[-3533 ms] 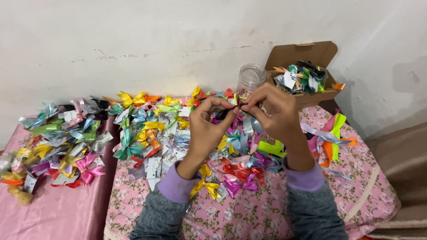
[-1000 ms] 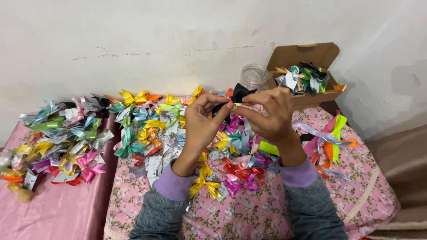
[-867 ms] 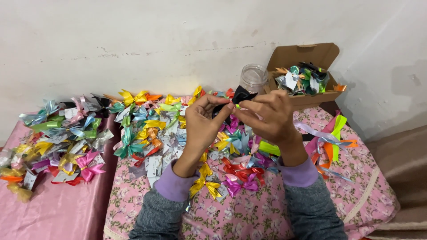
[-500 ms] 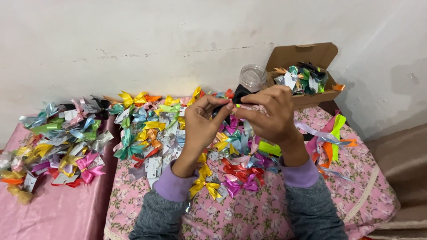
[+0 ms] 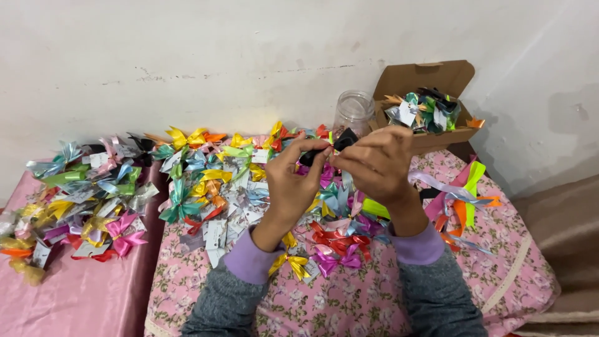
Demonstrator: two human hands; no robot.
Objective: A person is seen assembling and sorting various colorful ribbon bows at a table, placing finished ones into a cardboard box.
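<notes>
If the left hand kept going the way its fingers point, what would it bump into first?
Probably the right hand: the left hand points up and rightward, their fingertips almost meeting around a small black bow. Beyond stands a clear jar, though depth is uncertain.

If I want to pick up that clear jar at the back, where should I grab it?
Probably around its smooth round side, just under the mouth. The clear jar stands upright with no lid showing. Come from above and the front, because the cardboard box stands close on its right, the wall is behind it, and ribbon bows crowd the table in front.
</notes>
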